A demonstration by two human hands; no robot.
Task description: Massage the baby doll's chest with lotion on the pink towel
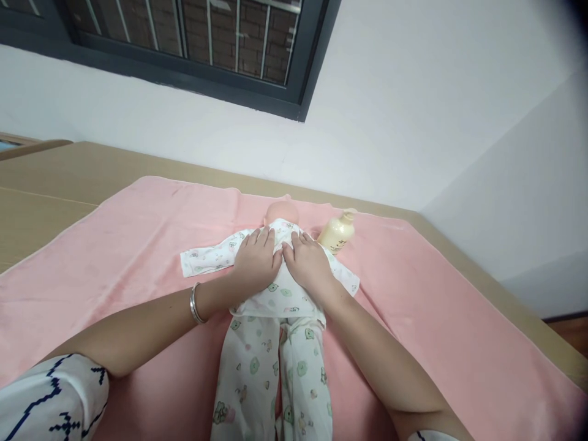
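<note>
A baby doll (281, 212) lies stretched out, head toward the wall, its face out of sight. It wears a white printed top (280, 297) and matching trousers (298, 367). Flat on the left side of the doll's upper body rests my left hand (257, 260), fingers extended, a silver bangle on the wrist. My right hand (309, 260) lies flat on the right side, its thumb close to the other thumb. Neither hand grips anything. Beside the doll's right shoulder is a pale yellow pump bottle (337, 233), tilted or leaning.
A pink cloth (151, 245) spreads under the doll over a wooden table (138, 160). Beyond the table's far edge rises a white wall (376, 122) with a dark-framed, barred window (193, 37).
</note>
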